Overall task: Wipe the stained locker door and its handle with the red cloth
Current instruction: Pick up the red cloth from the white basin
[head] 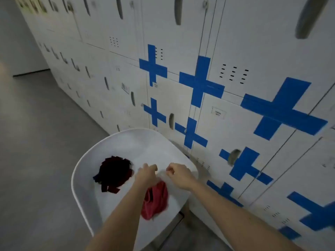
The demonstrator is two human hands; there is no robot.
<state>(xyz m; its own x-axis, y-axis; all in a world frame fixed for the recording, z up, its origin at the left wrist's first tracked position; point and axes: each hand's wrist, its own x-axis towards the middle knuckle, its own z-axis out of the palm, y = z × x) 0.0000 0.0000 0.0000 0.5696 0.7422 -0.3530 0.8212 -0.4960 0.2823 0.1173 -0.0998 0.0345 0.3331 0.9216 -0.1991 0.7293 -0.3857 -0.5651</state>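
The red cloth (pixel 154 201) lies bunched on the white chair seat (pixel 126 142), right under my wrists. My left hand (pixel 146 174) is closed above its top edge and seems to pinch it. My right hand (pixel 179 175) is curled beside it, fingertips pinched; something pale and thin seems to stretch between the hands, but it is too blurred to name. Behind the chair is a locker door (pixel 235 127) framed by blue tape crosses, with a grey handle (pixel 234 156) low on it. No stains can be made out in the blur.
A dark maroon cloth (pixel 114 173) lies on the left of the seat. White lockers with grey handles run along the wall, several marked with blue tape crosses (pixel 201 82). Grey floor (pixel 45 142) stretches to the left.
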